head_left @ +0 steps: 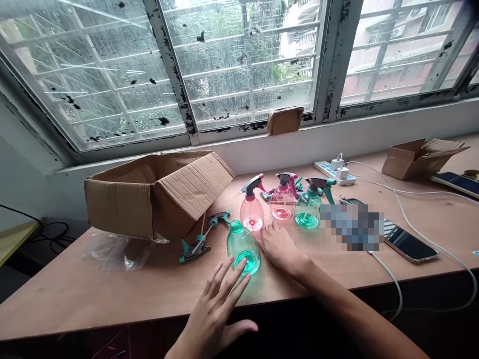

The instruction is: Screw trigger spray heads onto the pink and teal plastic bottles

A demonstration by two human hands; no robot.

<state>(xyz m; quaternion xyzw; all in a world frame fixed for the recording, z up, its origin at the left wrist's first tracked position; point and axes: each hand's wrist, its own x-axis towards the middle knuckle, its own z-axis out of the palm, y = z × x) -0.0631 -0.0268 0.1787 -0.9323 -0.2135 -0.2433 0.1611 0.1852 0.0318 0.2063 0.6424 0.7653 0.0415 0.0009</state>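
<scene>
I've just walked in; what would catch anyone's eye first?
Probably the topless green bottle by the left hand and right hand, near the front of the table. Behind it, two pink bottles and another green bottle wear spray tops. A big open cardboard box sits to the left.

Left hand [219, 306] cut off at the wrist, right forearm [348, 296] likewise, by the near edge. Right hand [279, 243]: fingertips curled under, grip unreadable. Dark item [266, 197] behind the pink bottles [252, 213] partly hidden. Pixelated patch [352, 228] masks its contents. Tablet [458, 183] cropped at right. Box [119, 208] floor hidden by near walls.
</scene>
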